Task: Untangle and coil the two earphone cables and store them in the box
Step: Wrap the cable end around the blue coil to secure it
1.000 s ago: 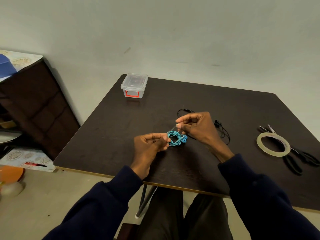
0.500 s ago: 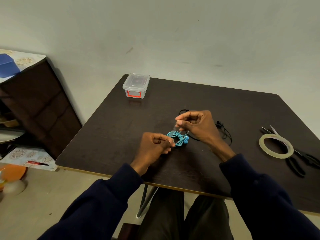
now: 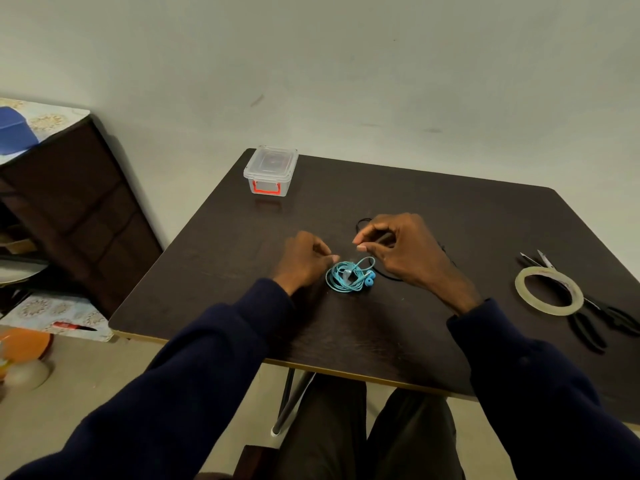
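black earphone cable [image 3: 363, 221] mostly hidden behind right hand [image 3: 412, 251]; only stray loops visible. whatever its pinched fingertips [image 3: 361, 248] hold is too small to tell. scissors [image 3: 620, 320] partly covered by tape roll [image 3: 545, 305].

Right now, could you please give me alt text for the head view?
A person's left hand and right hand, fingers curled, flank a coiled blue earphone cable on a dark table; any grip is unclear. A black cable, lidded clear box, tape roll and scissors also sit on it.
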The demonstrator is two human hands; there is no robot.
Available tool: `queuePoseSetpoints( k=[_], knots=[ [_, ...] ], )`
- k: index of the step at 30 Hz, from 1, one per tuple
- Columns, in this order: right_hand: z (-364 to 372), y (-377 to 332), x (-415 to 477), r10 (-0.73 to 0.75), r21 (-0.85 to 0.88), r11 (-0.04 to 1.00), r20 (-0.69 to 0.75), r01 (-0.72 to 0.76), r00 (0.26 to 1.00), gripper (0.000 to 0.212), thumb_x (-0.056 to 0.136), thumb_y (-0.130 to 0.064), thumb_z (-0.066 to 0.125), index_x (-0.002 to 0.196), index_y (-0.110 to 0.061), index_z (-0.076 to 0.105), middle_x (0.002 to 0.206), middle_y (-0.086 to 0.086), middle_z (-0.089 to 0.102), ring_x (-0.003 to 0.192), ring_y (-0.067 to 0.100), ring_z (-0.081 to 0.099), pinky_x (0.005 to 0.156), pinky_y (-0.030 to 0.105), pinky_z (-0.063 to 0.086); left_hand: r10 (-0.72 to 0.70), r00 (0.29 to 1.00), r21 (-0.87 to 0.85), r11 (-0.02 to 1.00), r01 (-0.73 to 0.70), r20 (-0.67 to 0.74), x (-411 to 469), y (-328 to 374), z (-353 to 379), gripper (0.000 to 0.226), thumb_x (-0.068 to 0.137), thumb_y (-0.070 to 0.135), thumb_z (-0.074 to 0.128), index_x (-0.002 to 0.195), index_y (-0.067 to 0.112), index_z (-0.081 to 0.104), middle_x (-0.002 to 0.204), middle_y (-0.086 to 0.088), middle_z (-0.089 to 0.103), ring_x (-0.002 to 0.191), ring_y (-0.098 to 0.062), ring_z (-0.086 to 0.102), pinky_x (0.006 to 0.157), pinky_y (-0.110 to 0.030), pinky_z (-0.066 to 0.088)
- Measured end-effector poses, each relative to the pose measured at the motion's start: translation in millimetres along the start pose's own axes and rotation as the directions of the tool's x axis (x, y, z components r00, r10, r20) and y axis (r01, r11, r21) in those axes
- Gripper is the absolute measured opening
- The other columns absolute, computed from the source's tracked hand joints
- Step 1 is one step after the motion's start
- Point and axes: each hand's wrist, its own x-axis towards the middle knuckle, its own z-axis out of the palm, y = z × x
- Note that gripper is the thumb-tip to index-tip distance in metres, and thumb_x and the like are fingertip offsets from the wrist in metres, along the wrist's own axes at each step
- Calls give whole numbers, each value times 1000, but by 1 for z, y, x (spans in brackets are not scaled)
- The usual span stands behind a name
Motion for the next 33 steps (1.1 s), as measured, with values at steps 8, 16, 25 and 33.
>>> queuePoseSetpoints(
  k=[8,16,25,33],
  knots=[
    [-14,2,-6,-30,-50,998,-25,29,999,11,84,-9,78,95,-11,78,92,-4,74,84,4,69,79,18,57,-49,988,200,980,19,145,15,34,3,43,78,44,81,97,7,73,95,-8,74,87,-22,70,83,-39,60],
    [-20,8,-11,-31,-50,998,-61,28,998,10,83,-9,80,93,-12,79,90,-3,74,81,3,69,74,11,53,-102,937,281,960,4,334,17,44,0,45,76,28,86,114,9,71,112,-7,71,101,-20,64,81,-32,51],
    [-21,9,-14,-10,-19,1000,-79,9,997,10,84,-11,79,94,-12,78,91,-6,73,83,1,69,76,15,56,-39,977,358,933,-40,211,14,41,12,49,78,24,85,117,10,60,117,-6,64,106,-24,63,91,-38,56],
    [-22,13,-20,4,-1,1000,-80,-5,997,11,84,-11,78,95,-13,78,93,-6,74,86,0,69,76,13,55,-20,968,260,964,-48,249,12,30,0,36,85,27,79,114,10,66,109,-1,65,95,-16,62,83,-33,55]
  ],
)
